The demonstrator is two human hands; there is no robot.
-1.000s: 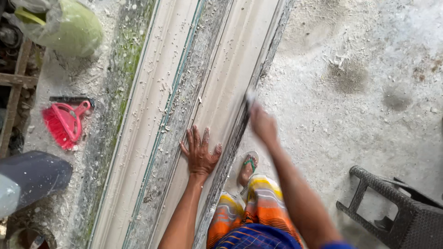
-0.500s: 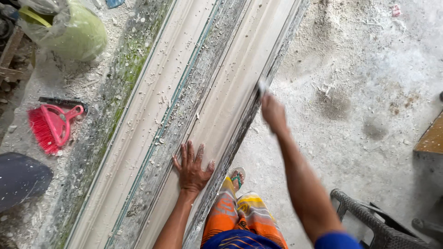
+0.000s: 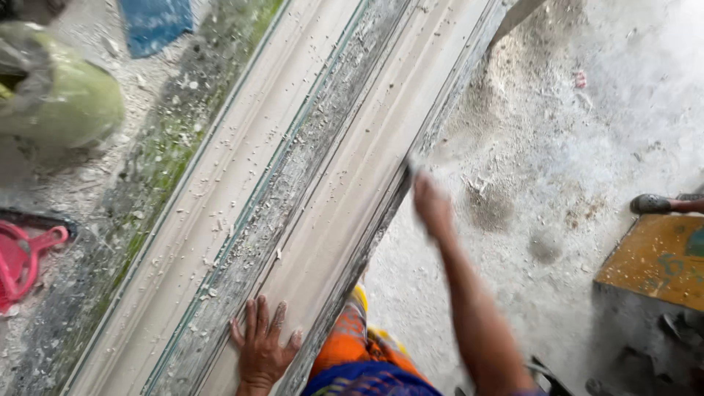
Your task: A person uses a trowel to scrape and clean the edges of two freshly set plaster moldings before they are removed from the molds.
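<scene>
Lying far left, red plastic hand brush [image 3: 22,258]; then long pale moulded plank [image 3: 293,191], running diagonally, dusted with chips; left hand [image 3: 262,347] pressed flat on it, fingers spread; right hand [image 3: 433,205] at its edge, blurred, grip unclear.

The left hand [image 3: 262,345] lies flat, fingers spread, on a long pale moulding [image 3: 242,220] strewn with chips. The right hand [image 3: 431,204], blurred, is at the moulding's right edge. A red brush [image 3: 26,257] and green sack [image 3: 62,95] sit left.
</scene>
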